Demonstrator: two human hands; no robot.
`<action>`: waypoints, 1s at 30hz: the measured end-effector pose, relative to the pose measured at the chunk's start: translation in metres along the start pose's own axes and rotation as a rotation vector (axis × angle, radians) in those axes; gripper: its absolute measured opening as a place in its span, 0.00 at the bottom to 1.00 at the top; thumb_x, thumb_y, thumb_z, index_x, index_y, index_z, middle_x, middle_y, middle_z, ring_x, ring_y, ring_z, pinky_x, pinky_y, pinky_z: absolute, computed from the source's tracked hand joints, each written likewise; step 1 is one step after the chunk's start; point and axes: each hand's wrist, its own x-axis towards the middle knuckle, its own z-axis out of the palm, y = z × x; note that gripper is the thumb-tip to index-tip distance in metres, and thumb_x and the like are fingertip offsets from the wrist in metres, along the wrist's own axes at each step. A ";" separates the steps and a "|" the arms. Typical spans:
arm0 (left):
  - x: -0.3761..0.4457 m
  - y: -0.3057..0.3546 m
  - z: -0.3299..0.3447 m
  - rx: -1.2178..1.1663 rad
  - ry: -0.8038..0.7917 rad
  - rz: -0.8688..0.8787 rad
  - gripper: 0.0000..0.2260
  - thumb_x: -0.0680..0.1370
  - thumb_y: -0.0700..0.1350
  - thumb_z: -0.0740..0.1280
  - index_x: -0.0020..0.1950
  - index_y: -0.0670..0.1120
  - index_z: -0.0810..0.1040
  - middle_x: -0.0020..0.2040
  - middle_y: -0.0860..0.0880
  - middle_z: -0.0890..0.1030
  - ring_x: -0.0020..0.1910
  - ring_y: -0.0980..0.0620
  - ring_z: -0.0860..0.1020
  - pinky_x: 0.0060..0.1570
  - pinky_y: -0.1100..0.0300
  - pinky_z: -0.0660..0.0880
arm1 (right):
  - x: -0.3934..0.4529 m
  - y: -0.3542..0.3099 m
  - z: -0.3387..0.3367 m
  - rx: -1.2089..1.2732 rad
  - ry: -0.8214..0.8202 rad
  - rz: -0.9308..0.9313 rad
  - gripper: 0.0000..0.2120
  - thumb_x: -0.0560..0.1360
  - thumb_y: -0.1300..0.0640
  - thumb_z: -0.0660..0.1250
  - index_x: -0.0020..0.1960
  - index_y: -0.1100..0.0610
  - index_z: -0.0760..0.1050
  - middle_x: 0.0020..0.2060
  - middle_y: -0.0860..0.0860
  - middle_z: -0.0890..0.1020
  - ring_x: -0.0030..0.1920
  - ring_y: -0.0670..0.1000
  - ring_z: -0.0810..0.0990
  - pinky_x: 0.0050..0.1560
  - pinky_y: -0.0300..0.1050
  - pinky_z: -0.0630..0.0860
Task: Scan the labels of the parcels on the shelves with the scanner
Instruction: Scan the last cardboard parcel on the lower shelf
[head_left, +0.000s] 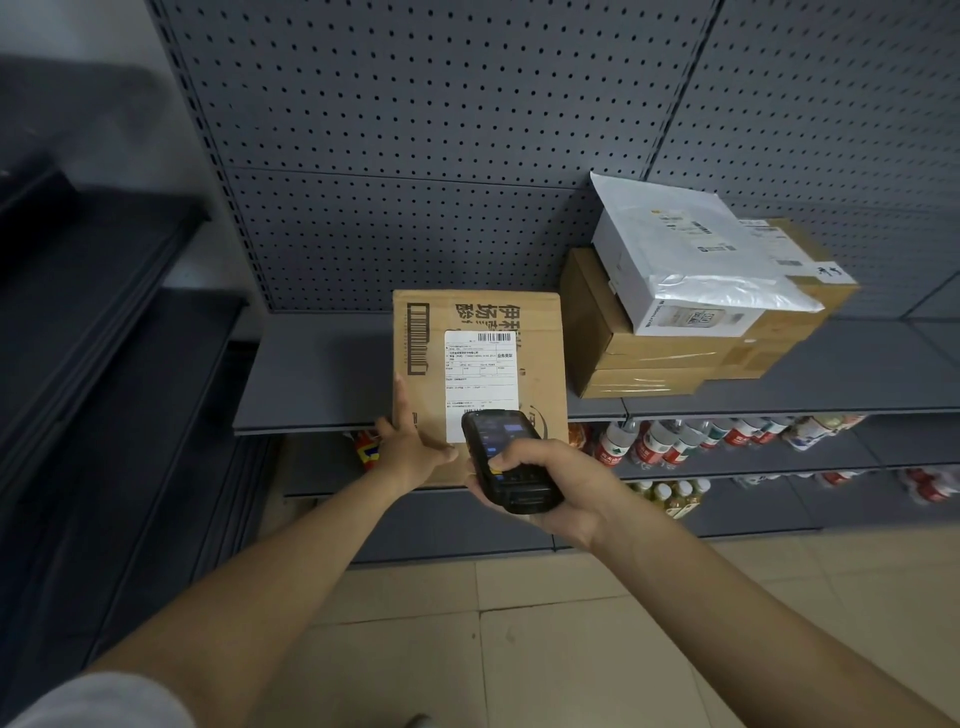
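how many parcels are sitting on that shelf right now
4: a cardboard box under the left hand; two stacked boxes right; a white mailer on top. Others may be hidden.

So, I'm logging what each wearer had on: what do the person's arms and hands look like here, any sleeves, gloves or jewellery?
Both forearms are bare, with no gloves on the left hand or the right hand. No watch, ring or wristband shows on either. The only clothing visible is a light grey sleeve at the bottom left corner, on the upper left arm.

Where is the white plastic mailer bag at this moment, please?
In the head view it lies right of centre, atop the stacked cardboard boxes on the shelf: white mailer bag.
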 end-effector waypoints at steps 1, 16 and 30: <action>0.000 0.000 0.000 0.003 -0.001 0.003 0.57 0.72 0.42 0.75 0.75 0.61 0.28 0.73 0.41 0.53 0.71 0.40 0.64 0.71 0.45 0.64 | -0.001 0.000 0.001 0.002 -0.003 0.000 0.11 0.71 0.74 0.63 0.53 0.67 0.74 0.46 0.62 0.80 0.49 0.59 0.80 0.49 0.50 0.81; -0.001 -0.002 0.000 0.005 -0.016 -0.008 0.57 0.73 0.44 0.75 0.73 0.64 0.26 0.74 0.40 0.52 0.71 0.39 0.65 0.71 0.43 0.64 | -0.001 0.005 -0.003 0.000 0.005 -0.001 0.13 0.70 0.73 0.64 0.54 0.67 0.75 0.46 0.62 0.82 0.49 0.59 0.81 0.53 0.51 0.81; -0.001 0.001 -0.002 -0.007 -0.019 -0.016 0.57 0.73 0.42 0.75 0.74 0.64 0.27 0.73 0.41 0.55 0.70 0.41 0.65 0.70 0.46 0.65 | 0.005 0.007 -0.011 -0.056 0.017 -0.035 0.12 0.71 0.73 0.64 0.53 0.66 0.75 0.44 0.60 0.82 0.46 0.57 0.82 0.51 0.48 0.81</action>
